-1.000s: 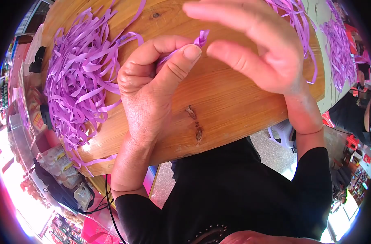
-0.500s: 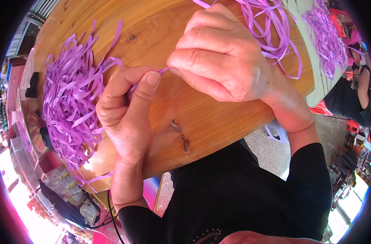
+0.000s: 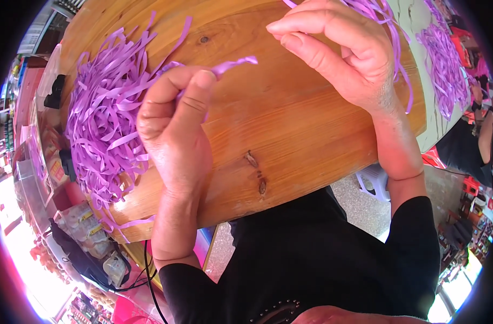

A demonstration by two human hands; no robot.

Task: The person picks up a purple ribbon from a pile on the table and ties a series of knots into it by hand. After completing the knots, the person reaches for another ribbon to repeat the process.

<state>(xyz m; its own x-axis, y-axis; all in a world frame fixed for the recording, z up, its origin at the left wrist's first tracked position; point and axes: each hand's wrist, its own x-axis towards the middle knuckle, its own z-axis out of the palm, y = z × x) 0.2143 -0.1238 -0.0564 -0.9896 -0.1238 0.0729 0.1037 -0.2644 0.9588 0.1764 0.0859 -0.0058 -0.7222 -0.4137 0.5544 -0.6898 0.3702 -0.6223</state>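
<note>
My left hand (image 3: 176, 121) pinches a purple ribbon (image 3: 235, 64) between thumb and forefinger. A short twisted end of it sticks out past the fingertips toward the right, free of the other hand. More of the ribbon shows behind the left fingers. Higher up and to the right, my right hand (image 3: 341, 54) has thumb and fingertips drawn together in a pinch, with nothing visible between them. Beside my left hand, a big tangled heap of purple ribbons (image 3: 103, 116) covers the left part of the wooden table (image 3: 306, 129).
Loose loops of purple ribbon (image 3: 396, 51) lie behind my right hand. Another purple bundle (image 3: 445, 70) rests on a white marbled surface (image 3: 414, 19) at the right. A person in dark clothing (image 3: 462, 143) is beyond it. A pale plastic stool (image 3: 373, 183) stands below the table edge.
My right hand has moved up and to the right, away from my left hand, letting go of the ribbon. The twisted ribbon end now shows free beyond the left fingertips.
</note>
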